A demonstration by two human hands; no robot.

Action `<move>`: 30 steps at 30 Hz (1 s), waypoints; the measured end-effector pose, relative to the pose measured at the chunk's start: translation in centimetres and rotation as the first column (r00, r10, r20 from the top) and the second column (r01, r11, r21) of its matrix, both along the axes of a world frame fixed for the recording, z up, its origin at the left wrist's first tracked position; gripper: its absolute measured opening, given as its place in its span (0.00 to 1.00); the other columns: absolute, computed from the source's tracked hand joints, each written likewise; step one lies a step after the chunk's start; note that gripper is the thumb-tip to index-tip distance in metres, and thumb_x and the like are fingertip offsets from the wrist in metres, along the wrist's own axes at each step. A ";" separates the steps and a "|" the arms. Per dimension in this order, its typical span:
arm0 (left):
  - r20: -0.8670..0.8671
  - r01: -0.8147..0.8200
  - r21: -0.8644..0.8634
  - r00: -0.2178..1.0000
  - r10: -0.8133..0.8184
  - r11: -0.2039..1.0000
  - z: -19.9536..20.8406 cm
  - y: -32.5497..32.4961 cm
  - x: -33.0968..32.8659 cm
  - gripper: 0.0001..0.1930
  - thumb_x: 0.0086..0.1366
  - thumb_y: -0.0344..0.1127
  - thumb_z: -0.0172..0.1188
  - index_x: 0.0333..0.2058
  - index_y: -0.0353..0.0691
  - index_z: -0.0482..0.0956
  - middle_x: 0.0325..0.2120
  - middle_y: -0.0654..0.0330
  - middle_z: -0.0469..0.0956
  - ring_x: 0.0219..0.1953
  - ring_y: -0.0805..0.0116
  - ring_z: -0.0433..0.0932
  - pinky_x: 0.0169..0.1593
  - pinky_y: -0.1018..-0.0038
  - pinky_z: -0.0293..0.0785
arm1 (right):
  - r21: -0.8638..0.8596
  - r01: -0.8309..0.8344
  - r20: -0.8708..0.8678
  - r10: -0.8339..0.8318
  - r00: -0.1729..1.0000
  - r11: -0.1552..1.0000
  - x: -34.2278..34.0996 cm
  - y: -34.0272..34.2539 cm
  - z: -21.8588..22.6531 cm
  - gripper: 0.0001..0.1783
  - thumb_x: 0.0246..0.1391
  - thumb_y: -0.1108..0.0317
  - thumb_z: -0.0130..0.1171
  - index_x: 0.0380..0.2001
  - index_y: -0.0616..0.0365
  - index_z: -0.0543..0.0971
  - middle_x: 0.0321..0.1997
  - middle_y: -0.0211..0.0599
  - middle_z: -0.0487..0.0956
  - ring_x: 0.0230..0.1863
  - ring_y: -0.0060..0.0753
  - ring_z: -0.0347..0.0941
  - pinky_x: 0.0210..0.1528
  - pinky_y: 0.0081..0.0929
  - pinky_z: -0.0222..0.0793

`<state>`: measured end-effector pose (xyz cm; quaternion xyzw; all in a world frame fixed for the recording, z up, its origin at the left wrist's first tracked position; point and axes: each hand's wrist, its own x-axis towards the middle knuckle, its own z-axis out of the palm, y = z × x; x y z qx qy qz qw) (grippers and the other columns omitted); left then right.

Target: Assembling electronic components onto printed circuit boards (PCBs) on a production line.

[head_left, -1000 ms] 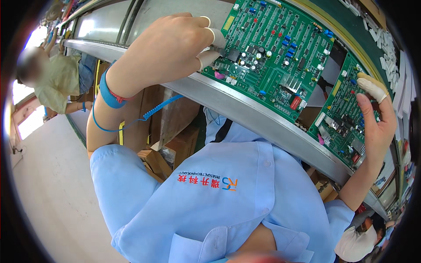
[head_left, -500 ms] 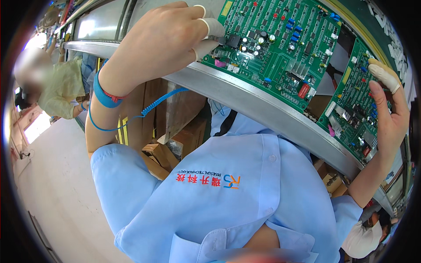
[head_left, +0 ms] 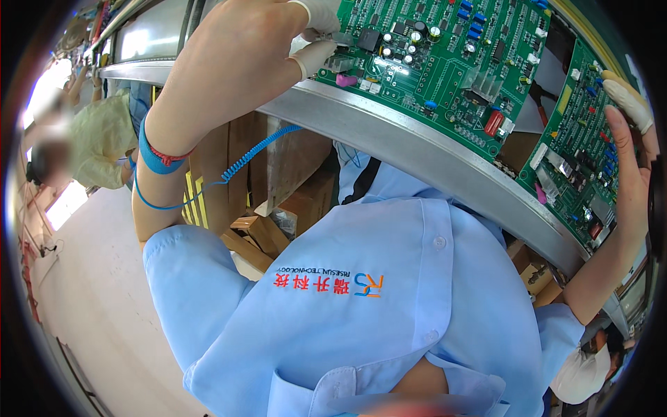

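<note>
A large green circuit board (head_left: 445, 90) lies on the metal rail, crowded with capacitors, blue parts and a finned heat sink. My left hand (head_left: 257, 62) bends over its left edge. The thumb and a finger, both in white finger cots, are closed by a small grey part at that edge; what lies between the tips is partly hidden. To the right sits a second, similar circuit board (head_left: 577, 149). My right hand (head_left: 631, 153) takes it by its right edge, with the thumb by the board and finger-cot-covered fingertips at the far corner.
The metal rail (head_left: 403, 146) runs along the boards' near side. A blue coiled cord (head_left: 257, 149) hangs from my left wristband (head_left: 158, 149). Cardboard boxes (head_left: 257, 233) stand below. Another person (head_left: 101, 142) is at the far left, and a person in white (head_left: 583, 375) at lower right.
The view has shifted slightly, so both boards appear higher and the right one farther right. The left thumb and finger look a little more apart. My right hand stays at the second board.
</note>
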<state>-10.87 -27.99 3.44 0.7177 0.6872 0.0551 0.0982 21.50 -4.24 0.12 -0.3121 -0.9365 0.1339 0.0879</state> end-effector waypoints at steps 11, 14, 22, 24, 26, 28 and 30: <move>-0.092 -0.265 -0.212 0.964 0.250 0.941 1.6 1.6 2.8 0.08 0.50 0.30 0.63 0.30 0.35 0.80 0.19 0.54 0.76 0.20 0.61 0.76 0.26 0.70 0.72 | -0.175 -0.431 -0.649 0.226 0.727 0.885 -3.3 -1.9 -0.1 0.10 0.51 0.71 0.64 0.36 0.64 0.81 0.30 0.38 0.81 0.26 0.19 0.75 0.25 0.11 0.71; -0.068 -0.263 -0.173 0.965 0.254 0.949 1.4 1.1 2.7 0.08 0.50 0.30 0.63 0.30 0.35 0.79 0.19 0.54 0.75 0.19 0.61 0.76 0.25 0.70 0.72 | -0.177 -0.468 -0.692 0.229 0.685 0.866 -3.0 -1.4 -0.6 0.10 0.51 0.71 0.64 0.36 0.65 0.81 0.29 0.39 0.81 0.25 0.19 0.75 0.23 0.10 0.70; -0.081 -0.119 -0.173 0.991 0.106 0.978 1.3 0.9 2.1 0.10 0.52 0.29 0.63 0.34 0.36 0.78 0.22 0.56 0.73 0.22 0.62 0.74 0.28 0.70 0.72 | -0.111 -0.275 -0.407 0.209 0.889 0.955 -1.3 -0.5 -1.1 0.12 0.53 0.67 0.61 0.40 0.62 0.80 0.34 0.38 0.81 0.33 0.23 0.76 0.33 0.15 0.72; -0.090 -0.081 -0.155 0.994 0.068 0.985 1.3 0.9 1.8 0.10 0.51 0.29 0.63 0.34 0.36 0.77 0.22 0.56 0.73 0.22 0.62 0.74 0.27 0.70 0.72 | -0.082 -0.231 -0.330 0.192 0.924 0.970 -1.1 -0.4 -1.2 0.13 0.54 0.66 0.61 0.41 0.61 0.80 0.35 0.38 0.81 0.35 0.24 0.77 0.36 0.16 0.72; -0.098 -0.042 -0.137 0.995 0.029 0.990 1.2 0.8 1.8 0.11 0.51 0.29 0.63 0.35 0.37 0.77 0.23 0.57 0.73 0.22 0.62 0.74 0.27 0.70 0.72 | -0.050 -0.188 -0.250 0.170 0.953 0.981 -0.9 -0.4 -1.3 0.13 0.54 0.65 0.60 0.42 0.60 0.80 0.37 0.38 0.81 0.37 0.25 0.77 0.38 0.18 0.73; -0.077 -0.143 -0.126 0.988 0.134 0.982 1.1 0.8 2.1 0.10 0.51 0.28 0.63 0.34 0.37 0.78 0.22 0.57 0.74 0.22 0.63 0.75 0.26 0.72 0.72 | -0.013 -0.146 -0.169 0.142 0.975 0.989 -0.8 -0.4 -1.3 0.14 0.55 0.64 0.59 0.43 0.59 0.80 0.38 0.38 0.81 0.39 0.25 0.78 0.41 0.19 0.73; -0.034 -0.187 -0.173 0.982 0.184 0.967 1.1 1.3 2.2 0.09 0.51 0.28 0.63 0.33 0.36 0.78 0.23 0.57 0.75 0.22 0.64 0.76 0.27 0.73 0.72 | 0.032 -0.099 -0.086 0.102 0.991 0.995 -0.4 -0.3 -1.1 0.15 0.55 0.63 0.59 0.44 0.58 0.80 0.39 0.38 0.81 0.41 0.26 0.78 0.43 0.20 0.74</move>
